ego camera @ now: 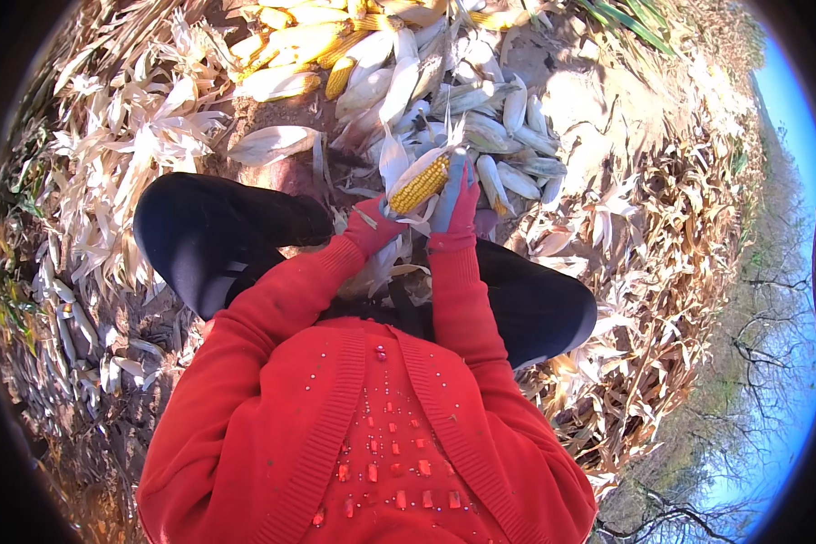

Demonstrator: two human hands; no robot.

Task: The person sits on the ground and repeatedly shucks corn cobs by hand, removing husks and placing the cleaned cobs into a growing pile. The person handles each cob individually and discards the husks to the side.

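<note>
Between my gloved hands is a partly husked ear of corn (419, 185), its yellow kernels bare along one side. My left hand (375, 221), in a red and grey work glove, grips it at the lower end. At the upper end my right hand (455, 194) has its fingers on the pale dry husk (393, 162), which stands out from the ear. Strips of husk hang below the ear between my wrists. Just beyond my hands lies a heap of unhusked ears (479, 129) in pale husks.
Bare yellow ears (306, 44) are piled at the far left of the heap. Stripped husks (156, 122) lie thick to my left, and dry corn leaves (680, 272) cover the right side. My bent legs (204, 238) flank the work. Green leaves (632, 24) show at the top.
</note>
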